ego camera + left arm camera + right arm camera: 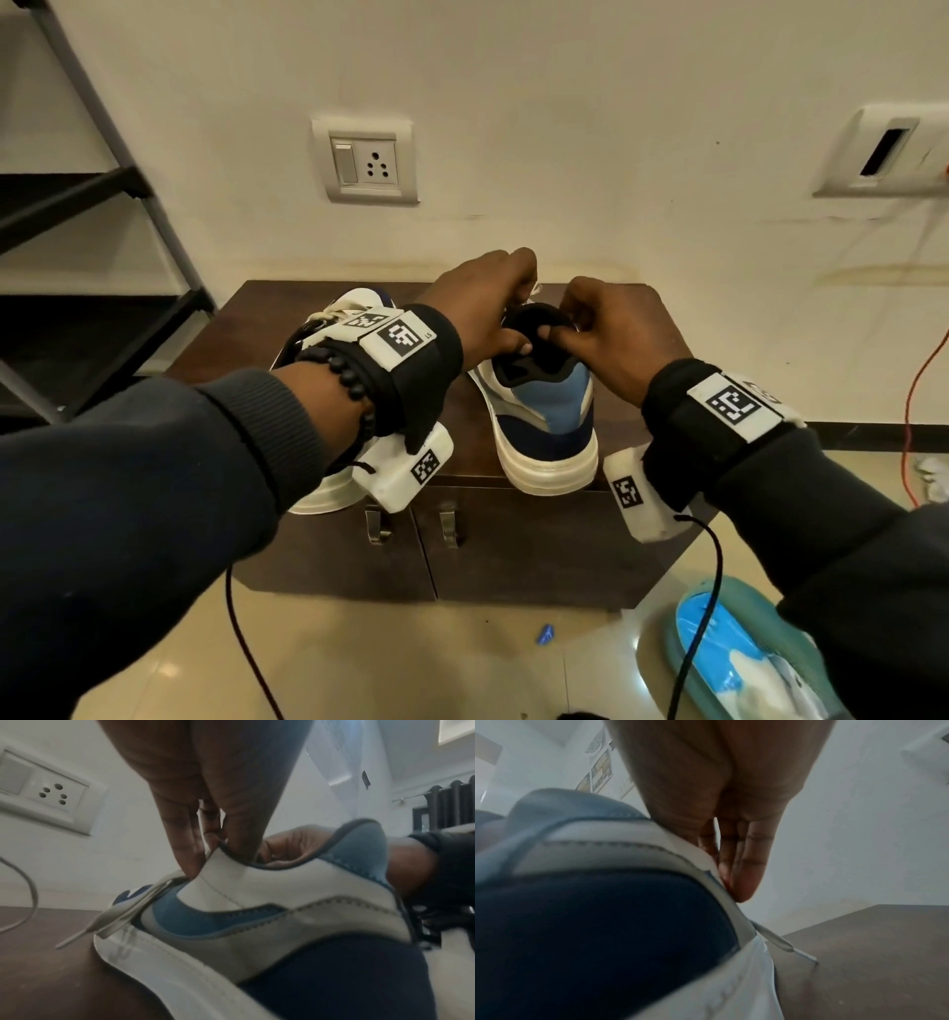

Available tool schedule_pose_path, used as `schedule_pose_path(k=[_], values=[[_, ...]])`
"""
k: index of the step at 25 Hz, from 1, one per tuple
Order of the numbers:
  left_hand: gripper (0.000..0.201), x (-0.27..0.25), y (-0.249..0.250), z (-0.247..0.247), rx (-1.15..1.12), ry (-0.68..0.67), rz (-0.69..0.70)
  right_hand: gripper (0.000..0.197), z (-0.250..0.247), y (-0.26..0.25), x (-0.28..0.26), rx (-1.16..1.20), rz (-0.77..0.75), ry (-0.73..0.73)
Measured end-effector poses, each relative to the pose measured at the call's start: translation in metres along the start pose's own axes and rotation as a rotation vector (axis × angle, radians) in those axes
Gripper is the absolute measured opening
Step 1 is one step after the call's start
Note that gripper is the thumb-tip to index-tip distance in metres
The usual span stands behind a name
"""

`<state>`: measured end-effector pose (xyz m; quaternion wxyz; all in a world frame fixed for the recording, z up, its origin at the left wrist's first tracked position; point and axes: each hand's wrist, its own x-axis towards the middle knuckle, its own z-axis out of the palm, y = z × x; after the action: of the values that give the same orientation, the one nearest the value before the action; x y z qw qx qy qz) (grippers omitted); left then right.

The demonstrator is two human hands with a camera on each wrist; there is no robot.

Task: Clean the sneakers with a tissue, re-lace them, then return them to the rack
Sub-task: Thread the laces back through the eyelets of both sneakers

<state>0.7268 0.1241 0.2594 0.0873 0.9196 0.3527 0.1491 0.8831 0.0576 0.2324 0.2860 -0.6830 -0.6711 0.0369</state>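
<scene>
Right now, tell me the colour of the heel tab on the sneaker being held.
Light blue heel tab above a navy band, clearest in the head view.

Smooth leather-look sneaker (544, 411), matt dark wood cabinet (513, 545), glossy tiled floor (462, 663).

Readable text scarce. Left wrist band (405, 354): small "LS" printed at the edge of its white tag, beside a black-and-white square code marker. Similar code markers on the right wrist band (729, 406) and on both white camera blocks, patterns only, no letters. Wall posters (598, 772) in the right wrist view too blurred to read
</scene>
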Motion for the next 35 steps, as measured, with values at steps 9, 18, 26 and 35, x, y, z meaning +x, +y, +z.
schedule_pose_path(k=[9, 18, 26, 35], values=[[0.023, -0.021, -0.016, -0.043, -0.007, 0.025, -0.051, 0.027, -0.036, 0.004, 0.000, 0.101, 0.014, -0.062], [0.043, -0.070, -0.074, -0.086, 0.266, -0.254, -0.336, 0.013, -0.030, -0.115, 0.026, -0.046, -0.350, -0.245], [0.065, -0.073, -0.092, -0.074, 0.310, -0.258, -0.272, 0.054, 0.042, -0.162, 0.050, -0.245, -0.310, -0.429], [0.033, -0.075, -0.106, -0.066, 0.324, -0.116, -0.195, 0.061, 0.080, -0.165, 0.049, -0.097, -0.077, -0.458]])
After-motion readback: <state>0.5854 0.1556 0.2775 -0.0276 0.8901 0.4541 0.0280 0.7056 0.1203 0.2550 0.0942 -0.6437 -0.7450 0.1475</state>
